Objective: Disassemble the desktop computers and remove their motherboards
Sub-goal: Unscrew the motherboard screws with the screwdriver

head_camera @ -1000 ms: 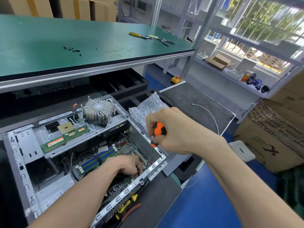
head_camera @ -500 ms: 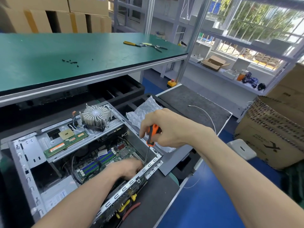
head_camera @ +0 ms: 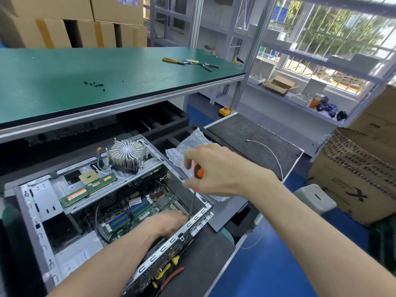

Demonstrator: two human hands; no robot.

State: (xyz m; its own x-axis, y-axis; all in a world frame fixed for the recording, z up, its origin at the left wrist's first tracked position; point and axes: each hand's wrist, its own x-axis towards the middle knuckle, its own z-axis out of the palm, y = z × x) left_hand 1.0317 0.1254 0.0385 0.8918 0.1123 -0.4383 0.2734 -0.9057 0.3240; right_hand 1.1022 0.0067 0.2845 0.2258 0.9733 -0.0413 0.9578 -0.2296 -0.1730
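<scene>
An open grey desktop case (head_camera: 32,213) lies on its side under the green bench. Its green motherboard (head_camera: 137,211) with blue memory slots shows inside. My right hand (head_camera: 214,170) grips an orange-and-black screwdriver (head_camera: 197,170), whose shaft points down into the case by the near right wall. My left hand (head_camera: 169,224) is down inside the case on the motherboard at the screwdriver tip, blurred; its fingers are hidden. A round finned heatsink (head_camera: 126,154), a processor chip (head_camera: 88,177) and a memory stick (head_camera: 87,189) lie on the case's drive bracket.
Small black screws (head_camera: 94,84) and pliers (head_camera: 190,62) lie on the green bench top (head_camera: 64,82). Yellow- and red-handled pliers (head_camera: 169,273) lie in front of the case. Bubble wrap (head_camera: 188,146), a white cable (head_camera: 270,153), black foam trays and cardboard boxes (head_camera: 353,185) are to the right.
My right hand has shifted its fingers on the screwdriver handle, as if turning it. The view has tilted up a little. My left hand stays inside the case.
</scene>
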